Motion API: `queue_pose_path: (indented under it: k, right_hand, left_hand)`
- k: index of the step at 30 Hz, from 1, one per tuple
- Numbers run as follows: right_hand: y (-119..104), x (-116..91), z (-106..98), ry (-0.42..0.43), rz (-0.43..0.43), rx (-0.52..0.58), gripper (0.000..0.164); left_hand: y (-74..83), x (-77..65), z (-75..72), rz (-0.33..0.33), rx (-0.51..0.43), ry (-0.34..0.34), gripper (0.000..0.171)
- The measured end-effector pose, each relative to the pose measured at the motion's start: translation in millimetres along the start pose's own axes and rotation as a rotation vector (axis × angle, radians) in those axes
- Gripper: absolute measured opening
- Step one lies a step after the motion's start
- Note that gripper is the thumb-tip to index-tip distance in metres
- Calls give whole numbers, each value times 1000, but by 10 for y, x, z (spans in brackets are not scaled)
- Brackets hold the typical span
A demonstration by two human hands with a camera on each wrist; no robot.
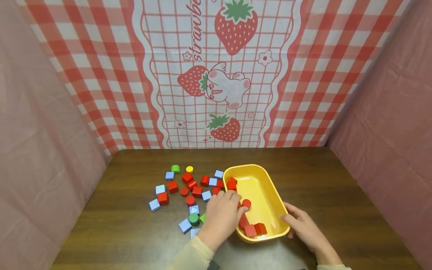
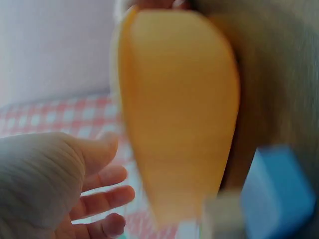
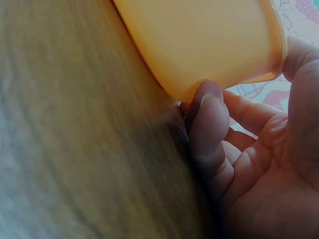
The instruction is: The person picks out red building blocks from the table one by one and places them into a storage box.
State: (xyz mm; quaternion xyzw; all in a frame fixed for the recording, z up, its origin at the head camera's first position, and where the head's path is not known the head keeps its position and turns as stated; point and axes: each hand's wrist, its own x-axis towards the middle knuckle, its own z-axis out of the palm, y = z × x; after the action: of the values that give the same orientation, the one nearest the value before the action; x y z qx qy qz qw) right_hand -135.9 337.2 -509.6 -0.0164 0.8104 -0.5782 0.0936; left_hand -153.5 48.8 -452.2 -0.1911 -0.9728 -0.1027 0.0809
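A yellow plastic bin [image 1: 261, 195] stands on the table with several red blocks inside, among them a red cylinder [image 1: 246, 204] and a red block [image 1: 260, 228] by the near wall. My right hand [image 1: 302, 225] grips the bin's near right corner, thumb at the rim and fingers against the outside wall; the right wrist view shows those fingers [image 3: 212, 124] low on the wall. Over the bin's left rim reaches my left hand [image 1: 223, 212], its fingers loosely bent. The left wrist view shows nothing in that left hand [image 2: 65, 184], beside the bin's outer wall [image 2: 179, 99].
Left of the bin lie several loose blocks: red cubes [image 1: 163, 198], light blue blocks [image 1: 154, 205], a green cylinder [image 1: 194, 219] and a yellow disc [image 1: 189, 169]. A checked strawberry cloth [image 1: 216, 75] hangs behind the table; pink cloth [image 1: 381, 112] hangs at both sides.
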Motion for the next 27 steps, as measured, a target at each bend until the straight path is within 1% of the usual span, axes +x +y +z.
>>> queue_pose_path:
  k: [2, 3, 5, 6, 8, 10, 11, 13, 15, 19, 21, 24, 26, 27]
  right_hand:
    - [1, 0, 8, 3, -3, 0, 57]
    - [3, 1, 9, 0, -7, -3, 57]
    - [0, 3, 14, 4, 1, -9, 56]
    - [-3, 4, 15, 8, 9, -13, 56]
    - [-13, 2, 13, 17, 27, -27, 55]
    - [-19, 0, 11, 26, 44, -33, 55]
    - [-18, -4, 8, 25, 44, -36, 56]
    - [-9, -13, 2, 24, 39, -33, 57]
    - [9, -21, -5, 21, 32, -23, 58]
    - [28, -27, -7, 18, 26, -9, 59]
    - [26, -21, -7, 21, 23, -12, 58]
    - [14, -9, -8, 22, 16, -20, 58]
    - [3, -5, -13, 18, 10, -23, 58]
    - [-2, -4, -16, 14, 8, -24, 57]
  left_hand:
    - [-171, -42, -47, -15, -33, 80, 32]
    - [-273, -66, -64, -33, -37, 109, 28]
    - [-498, -121, -78, -80, -40, 142, 22]
    - [-610, -146, -75, -106, -39, 144, 21]
    - [-801, -195, -49, -157, -33, 119, 23]
    - [-938, -230, -4, -184, -28, 90, 24]
    - [-979, -241, 14, -192, -32, 78, 25]
    - [-1019, -256, 51, -211, -59, 64, 26]
    - [-1029, -261, 77, -226, -107, 67, 25]
    - [-1019, -265, 88, -289, -218, 43, 29]
    - [-1019, -268, 77, -310, -236, 43, 29]
    - [-1000, -273, 45, -320, -200, 87, 32]
    - [-937, -276, 2, -304, -178, 154, 33]
    - [-881, -280, -19, -284, -180, 198, 34]
